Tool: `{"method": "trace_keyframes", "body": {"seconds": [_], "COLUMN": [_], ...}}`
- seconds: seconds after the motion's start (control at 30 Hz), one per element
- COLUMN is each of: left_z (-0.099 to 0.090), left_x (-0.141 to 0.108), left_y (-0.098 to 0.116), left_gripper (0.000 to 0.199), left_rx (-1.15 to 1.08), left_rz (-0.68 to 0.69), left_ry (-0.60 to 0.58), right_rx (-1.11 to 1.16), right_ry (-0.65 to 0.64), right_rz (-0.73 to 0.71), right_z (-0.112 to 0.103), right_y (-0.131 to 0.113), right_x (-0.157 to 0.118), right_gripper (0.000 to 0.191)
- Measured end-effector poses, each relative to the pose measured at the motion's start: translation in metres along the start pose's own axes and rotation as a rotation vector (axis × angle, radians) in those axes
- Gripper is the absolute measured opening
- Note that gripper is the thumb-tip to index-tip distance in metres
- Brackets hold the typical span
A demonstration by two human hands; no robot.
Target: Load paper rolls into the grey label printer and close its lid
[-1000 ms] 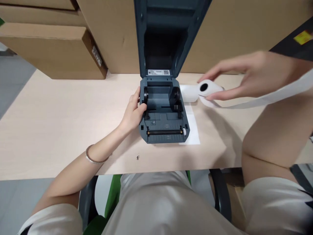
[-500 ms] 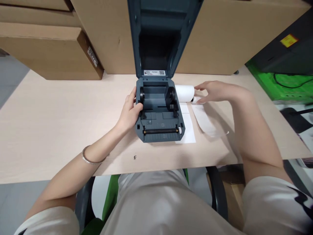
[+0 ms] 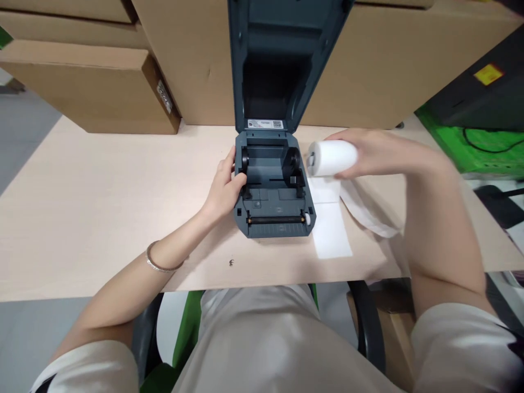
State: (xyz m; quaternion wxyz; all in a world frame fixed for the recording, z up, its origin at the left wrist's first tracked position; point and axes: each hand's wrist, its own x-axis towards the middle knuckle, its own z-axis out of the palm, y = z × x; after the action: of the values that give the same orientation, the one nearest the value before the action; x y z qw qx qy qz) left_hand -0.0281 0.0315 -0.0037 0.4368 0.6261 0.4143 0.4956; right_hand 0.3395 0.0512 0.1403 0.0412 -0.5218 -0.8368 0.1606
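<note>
A dark grey-blue label printer [image 3: 268,204] stands on the table with its lid [image 3: 282,33] raised. Inside are two black round roll holders and, near the front, a black roller; no roll lies between the holders. My left hand [image 3: 223,191] grips the printer's left wall, thumb over the rim. Just right of the printer, my right hand [image 3: 364,150] is closed around a white paper roll [image 3: 333,157], its core end facing the printer. A strip of white labels [image 3: 331,229] hangs from the roll onto the table. Some right-hand fingers are hidden behind the roll.
A second pale strip [image 3: 368,213] curls on the table [image 3: 123,207] beneath my right forearm. Cardboard boxes [image 3: 114,93] line the back. At the far right sit a dark box with a yellow label [image 3: 488,74] and a green surface [image 3: 450,142] with a black cable.
My right hand has closed on the paper roll and lifted it, turning its end toward the printer. The label strip has shifted with it. My left hand still grips the printer.
</note>
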Motion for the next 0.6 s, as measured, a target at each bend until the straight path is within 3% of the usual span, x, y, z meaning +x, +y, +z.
{"method": "trace_keyframes", "body": {"seconds": [0.1,0.23,0.4,0.6], "left_z": [0.000,0.000,-0.001,-0.002], "left_x": [-0.001,-0.002,-0.004,-0.005], "left_y": [0.001,0.002,0.000,0.001], "left_gripper": [0.086,0.087,0.088,0.089], "left_rx": [0.004,-0.007,0.015,0.025], "left_rz": [-0.042,-0.066,-0.101,-0.128], "left_ry": [0.003,-0.005,-0.009,-0.018], "right_rx": [-0.037,-0.006,0.033,-0.224], "right_ry": [0.056,0.050,-0.034,0.072], "right_rz": [0.087,-0.065,-0.155,-0.300], "right_z": [-0.031,-0.042,-0.018,0.032], "right_y": [-0.018,-0.057,-0.096,-0.085], "right_x": [-0.020,-0.009,0.041,0.091], "right_gripper": [0.074,0.090,0.082,0.069]}}
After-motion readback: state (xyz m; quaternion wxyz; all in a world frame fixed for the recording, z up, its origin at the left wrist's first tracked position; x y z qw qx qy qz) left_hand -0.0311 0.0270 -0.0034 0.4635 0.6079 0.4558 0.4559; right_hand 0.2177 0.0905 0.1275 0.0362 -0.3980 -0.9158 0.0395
